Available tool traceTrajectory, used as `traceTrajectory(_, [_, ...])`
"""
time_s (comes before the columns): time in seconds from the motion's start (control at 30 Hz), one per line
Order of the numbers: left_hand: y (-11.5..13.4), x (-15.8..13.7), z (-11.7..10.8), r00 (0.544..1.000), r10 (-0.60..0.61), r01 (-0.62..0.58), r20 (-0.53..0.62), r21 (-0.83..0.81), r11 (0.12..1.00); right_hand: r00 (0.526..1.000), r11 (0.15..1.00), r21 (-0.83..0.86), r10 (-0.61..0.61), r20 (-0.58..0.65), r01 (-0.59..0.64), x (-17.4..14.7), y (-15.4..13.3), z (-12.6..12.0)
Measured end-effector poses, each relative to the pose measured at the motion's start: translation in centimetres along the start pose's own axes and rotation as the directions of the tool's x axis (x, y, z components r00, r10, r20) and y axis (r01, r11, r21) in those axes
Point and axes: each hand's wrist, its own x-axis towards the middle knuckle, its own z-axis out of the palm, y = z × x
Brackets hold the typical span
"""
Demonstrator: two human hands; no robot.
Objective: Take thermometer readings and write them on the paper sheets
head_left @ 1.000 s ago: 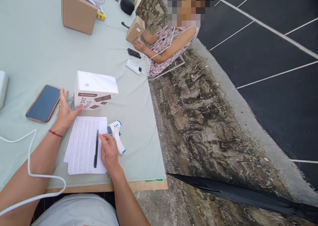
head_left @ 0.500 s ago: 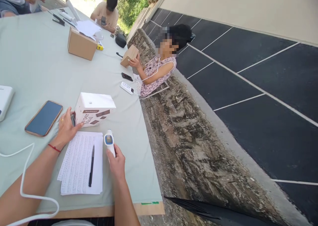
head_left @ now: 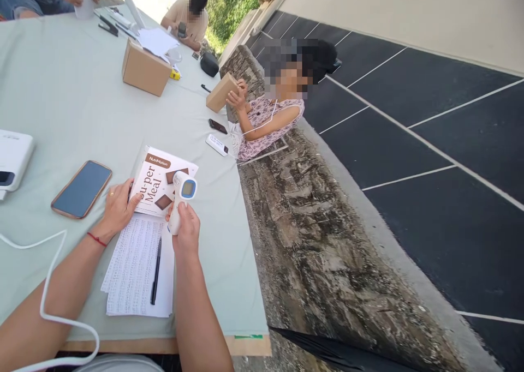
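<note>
My left hand (head_left: 119, 207) grips the lower left edge of a white printed box (head_left: 153, 170), tilted so that its brown-lettered front faces me. In my right hand (head_left: 186, 225) is a white infrared thermometer (head_left: 179, 203), its small blue-rimmed screen toward me and its head in front of the box's right side. Below the box lie printed sheets (head_left: 131, 274) covered in rows of small text. A black pen (head_left: 156, 271) rests on the sheets, between my forearms.
A smartphone (head_left: 82, 189) and a white device (head_left: 15, 159) lie to the left, near a white cable (head_left: 51, 279). Farther back stands a cardboard box (head_left: 146, 69) with papers. Across the table, a person (head_left: 268, 118) holds a brown box (head_left: 221, 93); other people sit beyond.
The white box has tipped so its front turns up toward me. My right hand has raised the thermometer from beside the sheets to the box's front. The view has shifted slightly.
</note>
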Motion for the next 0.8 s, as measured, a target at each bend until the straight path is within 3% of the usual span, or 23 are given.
traceTrajectory(0.8, [-0.15,0.21,-0.04,1.0,0.008,-0.008,0.01,0.004,1.0,0.999,0.999,-0.037,-0.03,0.028,0.031,0.24,0.66,-0.1])
